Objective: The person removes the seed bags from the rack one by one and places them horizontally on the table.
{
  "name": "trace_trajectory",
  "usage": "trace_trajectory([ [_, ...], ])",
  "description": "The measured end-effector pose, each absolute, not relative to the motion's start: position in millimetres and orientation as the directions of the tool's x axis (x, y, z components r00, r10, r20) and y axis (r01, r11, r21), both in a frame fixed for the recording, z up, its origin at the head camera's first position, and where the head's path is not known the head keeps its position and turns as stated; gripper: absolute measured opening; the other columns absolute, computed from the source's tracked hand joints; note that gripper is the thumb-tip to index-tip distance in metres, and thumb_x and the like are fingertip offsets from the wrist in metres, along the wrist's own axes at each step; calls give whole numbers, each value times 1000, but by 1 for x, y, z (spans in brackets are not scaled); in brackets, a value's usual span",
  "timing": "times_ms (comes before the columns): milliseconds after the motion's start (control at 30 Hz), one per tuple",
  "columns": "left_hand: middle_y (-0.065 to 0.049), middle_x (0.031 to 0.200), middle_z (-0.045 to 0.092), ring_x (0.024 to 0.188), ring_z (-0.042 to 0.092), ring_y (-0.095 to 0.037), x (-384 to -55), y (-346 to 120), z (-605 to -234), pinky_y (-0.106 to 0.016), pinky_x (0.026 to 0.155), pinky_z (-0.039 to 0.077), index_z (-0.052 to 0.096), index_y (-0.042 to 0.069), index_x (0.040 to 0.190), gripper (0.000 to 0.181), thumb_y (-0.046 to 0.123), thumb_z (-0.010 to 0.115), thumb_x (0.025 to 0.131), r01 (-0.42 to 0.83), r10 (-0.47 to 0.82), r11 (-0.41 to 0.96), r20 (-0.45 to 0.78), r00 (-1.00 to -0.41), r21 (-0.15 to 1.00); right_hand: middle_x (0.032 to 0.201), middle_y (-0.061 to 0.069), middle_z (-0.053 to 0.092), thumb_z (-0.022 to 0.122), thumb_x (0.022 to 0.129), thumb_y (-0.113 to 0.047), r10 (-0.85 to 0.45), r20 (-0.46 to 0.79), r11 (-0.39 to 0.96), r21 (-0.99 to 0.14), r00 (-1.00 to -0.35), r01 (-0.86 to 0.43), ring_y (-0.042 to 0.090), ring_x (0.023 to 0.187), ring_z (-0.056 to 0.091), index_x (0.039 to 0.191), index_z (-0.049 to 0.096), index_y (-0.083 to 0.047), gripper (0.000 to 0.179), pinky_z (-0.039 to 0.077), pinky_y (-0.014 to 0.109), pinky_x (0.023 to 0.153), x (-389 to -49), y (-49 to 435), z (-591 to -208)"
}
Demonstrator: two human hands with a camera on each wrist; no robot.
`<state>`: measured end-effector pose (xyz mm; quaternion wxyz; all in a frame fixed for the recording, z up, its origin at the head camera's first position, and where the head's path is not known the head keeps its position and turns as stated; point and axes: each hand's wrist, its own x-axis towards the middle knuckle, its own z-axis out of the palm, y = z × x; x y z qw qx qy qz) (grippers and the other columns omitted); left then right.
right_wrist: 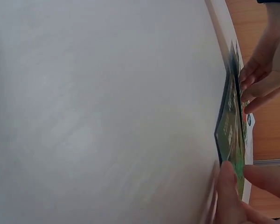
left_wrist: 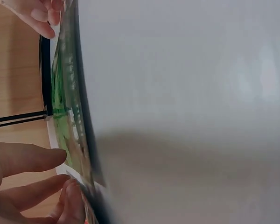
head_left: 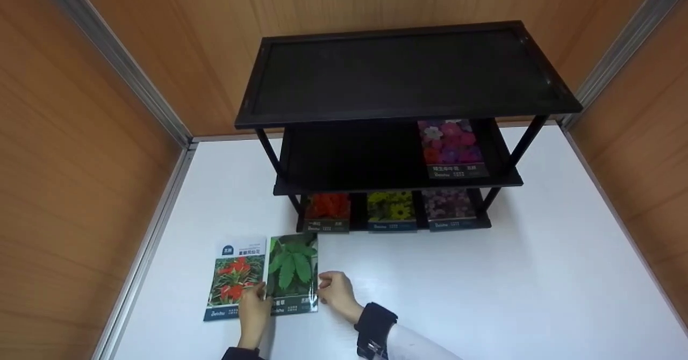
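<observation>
A seed packet with a green leaf picture [head_left: 292, 268] lies on the white table, its top end near the shelf's front. My left hand [head_left: 253, 312] pinches its lower left edge, and my right hand [head_left: 337, 295] pinches its right edge. To the left lies a second packet with red flowers [head_left: 231, 285], partly covered by my left hand. In the left wrist view, the fingers and thumb of the left hand [left_wrist: 35, 182] meet at the green packet's edge. The right wrist view shows the right thumb and a finger on either side of its edge.
A black three-tier shelf [head_left: 398, 75] stands behind the packets. A packet with pink flowers [head_left: 451, 148] lies on its middle tier. On the bottom tier are packets with red [head_left: 327, 209], yellow [head_left: 391, 209] and purple flowers [head_left: 450, 207]. Wooden panels [head_left: 70, 188] enclose the table.
</observation>
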<state>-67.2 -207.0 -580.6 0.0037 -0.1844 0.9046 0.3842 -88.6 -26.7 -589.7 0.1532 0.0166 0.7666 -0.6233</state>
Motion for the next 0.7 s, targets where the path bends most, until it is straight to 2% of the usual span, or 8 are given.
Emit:
trace_trajectory([
  [133,-20,77,56,66,49,-24,-69,-205,-577,-31,55,36,56,-18,102,34,-8,59,69,-309,-325,645,-115,-939,699,72,8,57,58,68,13,-185,-267,191,-954,-946,232,9,59,51,101,58,13,33,48,25,51,-91,-21,-586],
  [500,-21,88,57,75,52,-23,-75,-178,-563,-30,59,41,59,-12,103,31,-3,58,74,-238,-287,587,-75,-955,774,77,8,61,56,71,4,-215,-237,140,-968,-948,210,13,63,58,100,60,10,30,51,34,57,-94,11,-575],
  [700,-17,89,59,72,52,-21,-79,-160,-551,-29,58,41,61,-9,101,27,0,58,75,-203,-281,580,-40,-959,789,81,16,60,53,75,5,-212,-199,117,-977,-957,177,22,69,60,101,57,15,27,50,42,65,-93,37,-544],
])
